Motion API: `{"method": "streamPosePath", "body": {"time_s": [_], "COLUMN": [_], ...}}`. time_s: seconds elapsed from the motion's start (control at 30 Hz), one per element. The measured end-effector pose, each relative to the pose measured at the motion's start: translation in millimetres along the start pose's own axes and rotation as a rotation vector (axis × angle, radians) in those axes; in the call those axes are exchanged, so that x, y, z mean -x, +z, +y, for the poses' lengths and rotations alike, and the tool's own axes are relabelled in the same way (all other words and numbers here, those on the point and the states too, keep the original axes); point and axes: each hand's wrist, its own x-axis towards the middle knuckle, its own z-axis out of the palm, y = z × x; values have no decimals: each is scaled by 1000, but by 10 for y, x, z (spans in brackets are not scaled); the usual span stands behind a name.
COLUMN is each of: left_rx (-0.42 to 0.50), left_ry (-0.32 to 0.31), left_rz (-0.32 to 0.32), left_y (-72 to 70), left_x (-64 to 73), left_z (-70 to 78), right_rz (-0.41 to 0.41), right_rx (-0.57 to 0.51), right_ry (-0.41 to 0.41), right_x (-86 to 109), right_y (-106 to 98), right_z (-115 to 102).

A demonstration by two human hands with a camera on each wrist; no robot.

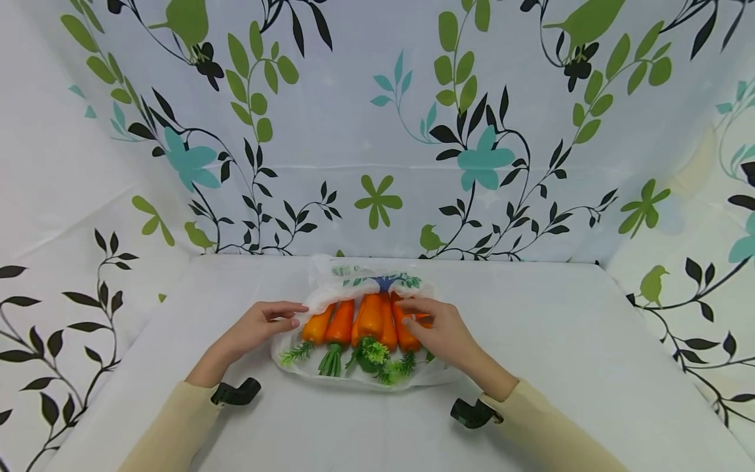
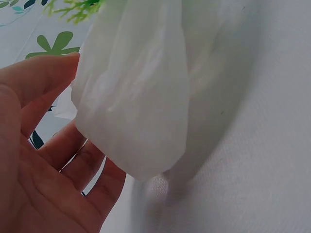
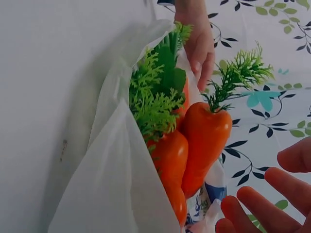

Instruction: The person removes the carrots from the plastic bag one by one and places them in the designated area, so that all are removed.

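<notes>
A white plastic bag with a printed blue-and-green tree lies on the white table, its mouth spread toward me. Several orange carrots with green leafy tops show inside it. My left hand is at the bag's left side. Its loosely extended fingers touch the plastic in the left wrist view, partly hidden behind it. Over the right-hand carrots is my right hand. The right wrist view has its fingers spread and apart from the nearest carrot, holding nothing.
The white table extends on both sides of the bag and in front of it. Behind it hangs a white cloth printed with leaves, flowers and birds. Each wrist carries a black camera mount.
</notes>
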Motion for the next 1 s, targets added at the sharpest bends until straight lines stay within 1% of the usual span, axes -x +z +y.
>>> {"method": "streamPosePath", "body": {"time_s": [0.27,0.43,0.6,0.7,0.8,1.0], "left_rx": [-2,5,9,11,14,26], "left_ry": [1,13,18,17,16,-1], "left_rz": [0,-2,0,1,4,9], "left_y": [7,18,27,34,38,47], "left_x": [-1,-14,-16,-16,-15,-5], "left_z": [10,-6,-6,-7,-12,-11], "right_rz": [-65,-80,-115,-152,-180,-219], "right_rx": [-1,45,103,106,103,80], "right_ry": [-48,-54,-21,20,42,28], "right_x": [-100,-176,-233,-250,-272,-319], "right_y": [122,182,231,253,282,348], "right_z": [-38,-65,-115,-134,-134,-127]}}
